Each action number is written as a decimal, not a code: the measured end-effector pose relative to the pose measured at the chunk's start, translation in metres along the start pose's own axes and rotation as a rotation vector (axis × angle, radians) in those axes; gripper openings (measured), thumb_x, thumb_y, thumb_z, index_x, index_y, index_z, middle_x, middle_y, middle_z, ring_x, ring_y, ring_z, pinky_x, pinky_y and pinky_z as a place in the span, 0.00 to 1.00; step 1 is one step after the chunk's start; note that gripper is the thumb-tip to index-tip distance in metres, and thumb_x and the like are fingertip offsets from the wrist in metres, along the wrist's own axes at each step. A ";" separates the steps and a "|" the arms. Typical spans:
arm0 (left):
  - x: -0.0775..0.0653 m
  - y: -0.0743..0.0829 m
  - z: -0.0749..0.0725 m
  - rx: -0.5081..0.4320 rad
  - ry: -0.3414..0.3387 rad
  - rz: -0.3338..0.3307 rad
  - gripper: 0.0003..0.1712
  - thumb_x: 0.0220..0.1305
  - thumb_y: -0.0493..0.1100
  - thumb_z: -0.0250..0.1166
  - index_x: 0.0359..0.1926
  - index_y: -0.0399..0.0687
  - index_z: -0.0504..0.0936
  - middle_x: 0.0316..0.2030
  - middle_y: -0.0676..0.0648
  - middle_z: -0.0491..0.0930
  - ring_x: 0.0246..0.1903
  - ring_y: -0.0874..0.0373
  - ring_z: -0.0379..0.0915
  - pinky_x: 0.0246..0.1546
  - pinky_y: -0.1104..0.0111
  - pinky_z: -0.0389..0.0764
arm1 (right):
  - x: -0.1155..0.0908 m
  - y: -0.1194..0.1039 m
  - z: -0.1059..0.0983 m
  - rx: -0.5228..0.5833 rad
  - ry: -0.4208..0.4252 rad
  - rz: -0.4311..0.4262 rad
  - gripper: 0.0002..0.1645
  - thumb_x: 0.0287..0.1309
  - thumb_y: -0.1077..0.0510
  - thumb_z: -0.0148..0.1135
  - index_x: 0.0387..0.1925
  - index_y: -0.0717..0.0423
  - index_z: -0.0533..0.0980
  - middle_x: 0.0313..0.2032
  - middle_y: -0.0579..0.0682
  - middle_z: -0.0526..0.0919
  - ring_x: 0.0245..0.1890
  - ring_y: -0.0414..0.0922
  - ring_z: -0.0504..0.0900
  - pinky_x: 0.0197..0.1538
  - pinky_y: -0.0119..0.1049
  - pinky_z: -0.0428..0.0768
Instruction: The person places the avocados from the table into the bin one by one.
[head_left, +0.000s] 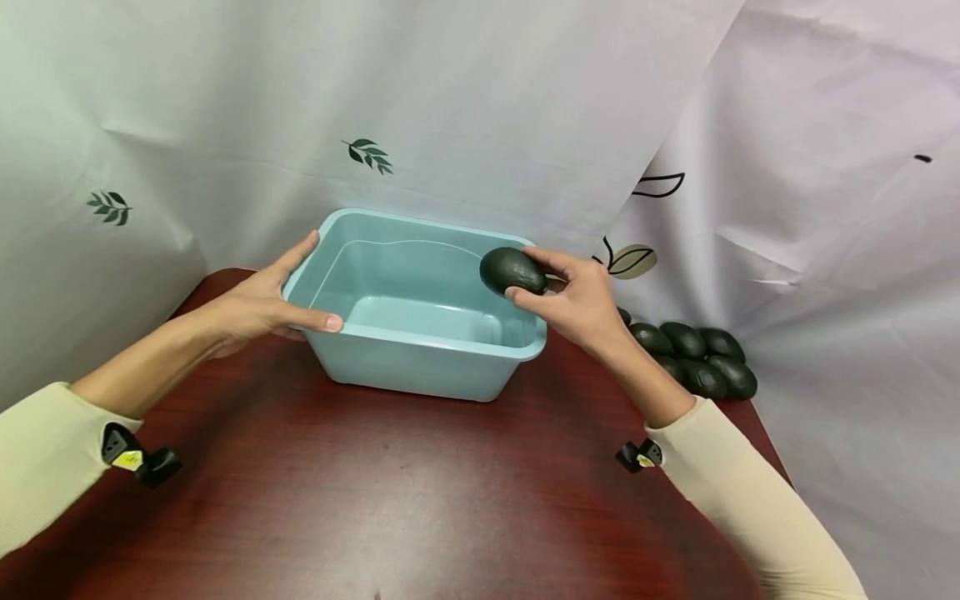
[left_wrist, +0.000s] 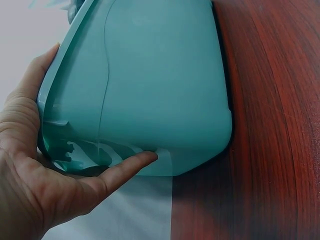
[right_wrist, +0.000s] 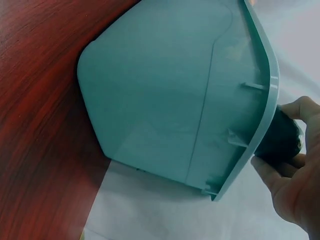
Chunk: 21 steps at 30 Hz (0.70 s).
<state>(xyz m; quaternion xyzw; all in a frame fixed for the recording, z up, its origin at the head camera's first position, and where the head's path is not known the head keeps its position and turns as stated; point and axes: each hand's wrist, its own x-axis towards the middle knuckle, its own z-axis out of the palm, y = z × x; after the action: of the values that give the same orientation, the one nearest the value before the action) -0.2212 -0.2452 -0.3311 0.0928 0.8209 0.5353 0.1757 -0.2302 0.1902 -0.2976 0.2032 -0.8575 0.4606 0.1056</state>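
A light blue plastic basin (head_left: 408, 367) stands on the table, its inside bare of contents. My left hand (head_left: 258, 304) grips the basin's left front corner, thumb along the front rim and index finger along the left side; the left wrist view shows this hand (left_wrist: 60, 185) around the corner from outside. At the opposite end, my right hand (head_left: 581, 296) holds a dark green avocado (head_left: 512, 271) between thumb and fingers, over the right rim. In the right wrist view the rim partly hides the avocado (right_wrist: 280, 137).
Several more avocados (head_left: 705, 377) are heaped at the table's right edge, beyond my right forearm. A dark red wooden table (head_left: 405, 500) carries everything. White cloth (head_left: 487, 108) with leaf prints hangs close behind the basin and along the sides.
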 end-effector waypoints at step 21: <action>0.000 0.000 0.000 0.009 0.005 0.000 0.79 0.69 0.46 0.81 0.91 0.82 0.25 0.90 0.37 0.46 0.79 0.33 0.60 0.64 0.34 0.86 | 0.033 0.011 0.001 -0.106 0.018 0.035 0.39 0.63 0.50 0.81 0.74 0.55 0.82 0.67 0.59 0.89 0.59 0.55 0.95 0.60 0.50 0.93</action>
<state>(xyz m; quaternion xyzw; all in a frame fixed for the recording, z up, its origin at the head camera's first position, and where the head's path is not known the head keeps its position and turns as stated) -0.2213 -0.2446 -0.3310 0.0921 0.8238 0.5318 0.1735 -0.2643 0.1865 -0.2946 0.1780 -0.8832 0.4181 0.1160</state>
